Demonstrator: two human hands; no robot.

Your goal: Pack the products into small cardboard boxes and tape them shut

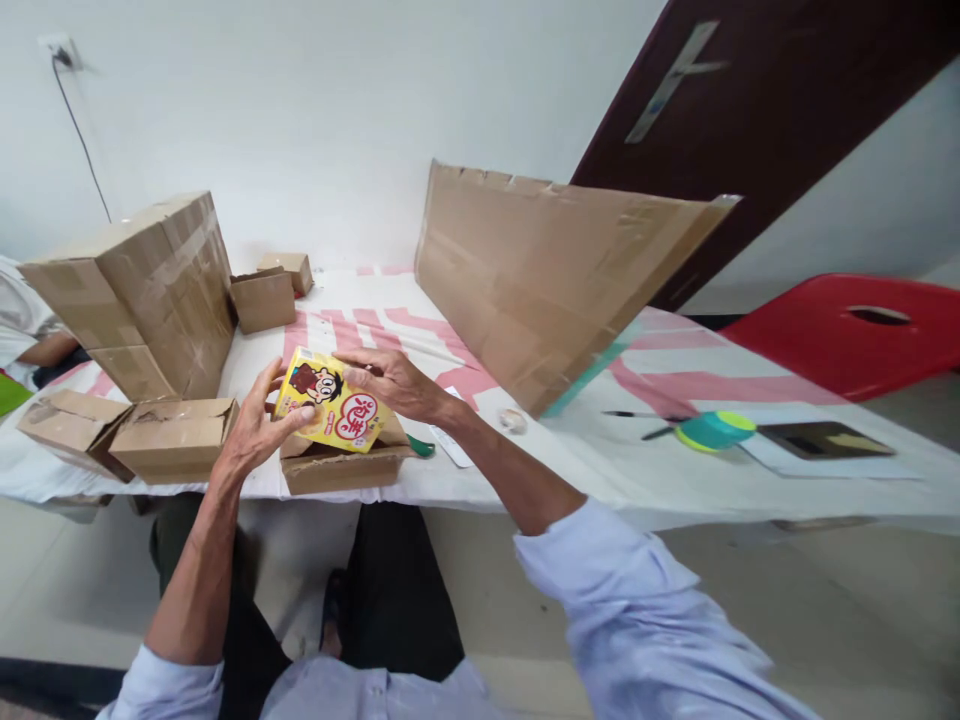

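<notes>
Between my two hands is a yellow snack box (334,402) with a cartoon face and red lettering, tilted. My left hand (259,422) grips its left side, thumb across the front. At the upper right edge, my right hand (390,382) holds the box with bent fingers. Right below it stands a small open cardboard box (341,474) at the table's front edge; the snack box hides much of its opening. A green-handled tool (421,447) lies just right of the cardboard box, its far end hidden.
Two small cartons, one a brown carton (174,440), stand left; a large taped carton (161,290) rises behind them. A big cardboard panel (555,270) leans at centre right. Farther right lie a teal-and-yellow roundish object (714,430) and a dark tablet (821,440). A red chair (847,335) stands beyond.
</notes>
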